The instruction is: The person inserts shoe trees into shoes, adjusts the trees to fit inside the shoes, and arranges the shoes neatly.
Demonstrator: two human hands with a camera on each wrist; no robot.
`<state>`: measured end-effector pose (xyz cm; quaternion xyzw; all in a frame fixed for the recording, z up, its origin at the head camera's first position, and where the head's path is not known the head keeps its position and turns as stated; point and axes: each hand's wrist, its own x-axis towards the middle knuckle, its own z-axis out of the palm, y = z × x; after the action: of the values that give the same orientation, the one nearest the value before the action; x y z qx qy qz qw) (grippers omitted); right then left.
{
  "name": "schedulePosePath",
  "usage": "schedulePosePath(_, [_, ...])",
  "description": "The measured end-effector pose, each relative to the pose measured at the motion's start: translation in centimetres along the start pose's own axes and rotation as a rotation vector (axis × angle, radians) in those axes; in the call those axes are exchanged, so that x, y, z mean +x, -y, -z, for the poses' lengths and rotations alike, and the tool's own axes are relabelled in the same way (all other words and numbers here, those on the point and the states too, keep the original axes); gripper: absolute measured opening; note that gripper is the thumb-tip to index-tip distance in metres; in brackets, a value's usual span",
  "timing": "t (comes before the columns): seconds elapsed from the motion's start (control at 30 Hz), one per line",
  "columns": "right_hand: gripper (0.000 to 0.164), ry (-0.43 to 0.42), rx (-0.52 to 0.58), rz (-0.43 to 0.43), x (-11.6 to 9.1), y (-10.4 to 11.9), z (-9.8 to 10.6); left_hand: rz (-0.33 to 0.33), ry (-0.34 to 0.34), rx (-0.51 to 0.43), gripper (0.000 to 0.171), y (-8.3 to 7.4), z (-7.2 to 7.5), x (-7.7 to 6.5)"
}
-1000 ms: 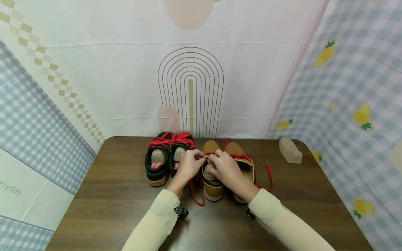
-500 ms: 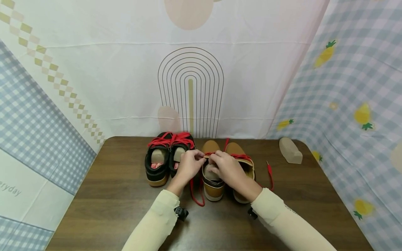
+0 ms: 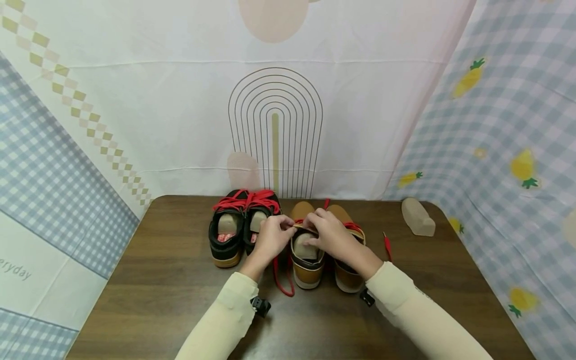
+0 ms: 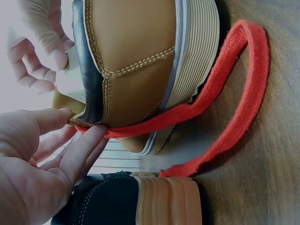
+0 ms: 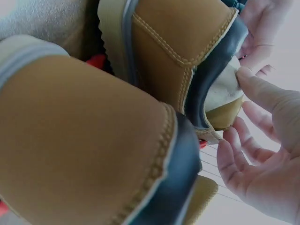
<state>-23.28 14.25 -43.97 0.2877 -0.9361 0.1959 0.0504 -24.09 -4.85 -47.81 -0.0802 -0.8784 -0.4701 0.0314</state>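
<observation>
Two tan shoes with red laces stand side by side. In the left one, a tan shoe [image 3: 308,274] with a dark collar, sits a beige shoe insert [image 3: 305,246]. My left hand [image 3: 273,235] pinches the edge of this shoe's lace flap between thumb and fingers, where a red shoelace [image 4: 159,123] comes out. My right hand [image 3: 330,232] lies over the shoe's opening and partly covers the right tan shoe [image 3: 348,280]. In the right wrist view its fingers touch the flap corner, and its thumb is near the insert [image 5: 222,86], spread apart from the fingers.
Left of the tan pair stand black shoes [image 3: 225,255] with red laces and beige inserts inside. A loose beige insert [image 3: 417,216] lies at the table's back right. A red lace end [image 3: 387,246] shows beside my right sleeve. A patterned curtain [image 3: 193,120] hangs behind the table [image 3: 148,280].
My right hand has shifted slightly up and to the right, uncovering more of the insert. Its forearm now hides more of the right-hand lace. My left hand keeps its pinch in place.
</observation>
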Motion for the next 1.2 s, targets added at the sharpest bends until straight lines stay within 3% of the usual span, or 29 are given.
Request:
schedulePosePath(0.23, [0.041,0.029,0.026,-0.014,0.7,-0.3,0.0,0.005,0.002,0.006,0.006,-0.1,0.1,0.0])
schedulePosePath(1.2, [0.05,-0.077,-0.09,0.064,0.9,-1.2,-1.5,0.004,-0.005,0.023,0.007,-0.5,0.1,-0.1])
